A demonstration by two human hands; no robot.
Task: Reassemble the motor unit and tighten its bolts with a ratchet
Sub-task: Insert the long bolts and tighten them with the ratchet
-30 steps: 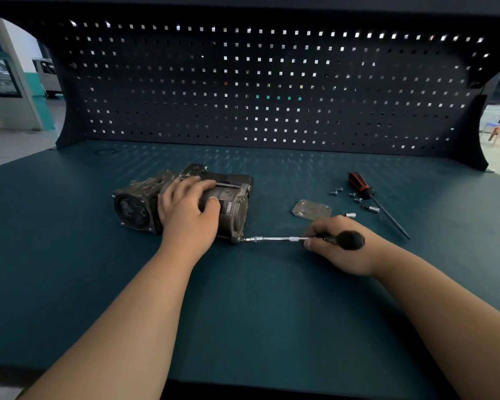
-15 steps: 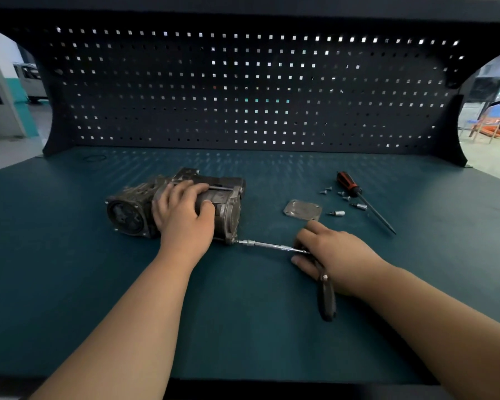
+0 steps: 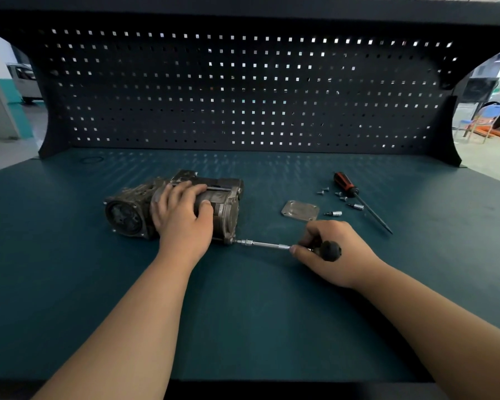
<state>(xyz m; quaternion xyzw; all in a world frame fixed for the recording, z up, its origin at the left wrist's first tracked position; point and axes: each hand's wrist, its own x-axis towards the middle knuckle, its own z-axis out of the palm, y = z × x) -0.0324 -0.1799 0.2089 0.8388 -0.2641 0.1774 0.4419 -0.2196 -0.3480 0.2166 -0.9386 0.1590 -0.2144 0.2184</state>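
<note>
As the ratchet's (image 3: 267, 244) black handle is coming back up from the low, near-pointing position it had half a second ago, a person at a workbench is working another stroke on a bolt (image 3: 232, 241) at the motor's (image 3: 127, 215) lower right corner. The handle is back at the level it had a second ago. This suggests the bolt is being tightened stroke by stroke, with the job under way and not yet finished.

Nearest the camera, two bare forearms (image 3: 122, 327) are reaching over the bench (image 3: 243, 336), a matte teal surface. The right hand (image 3: 339, 255) is clasping the ratchet's rounded, rubbery-looking grip, fingers curled round it. The slim, bright steel shaft is running left from the grip to the bolt. The left hand (image 3: 182, 217) is lying over the motor, fingers and thumb wrapping its barrel to steady it. The motor, a grimy cast-metal unit with a round end face, is lying on its side left of centre on the bench.

Just beyond the right hand, a flat, dull metal plate (image 3: 300, 209) with rounded corners is waiting loose, so reassembly is probably incomplete. Farther back, small screws (image 3: 322, 192) and two sockets (image 3: 334, 213) are lying scattered beside a screwdriver (image 3: 347, 184) with a red-and-black handle. Behind everything, a dark pegboard (image 3: 243, 90) of square holes is letting daylight through.
</note>
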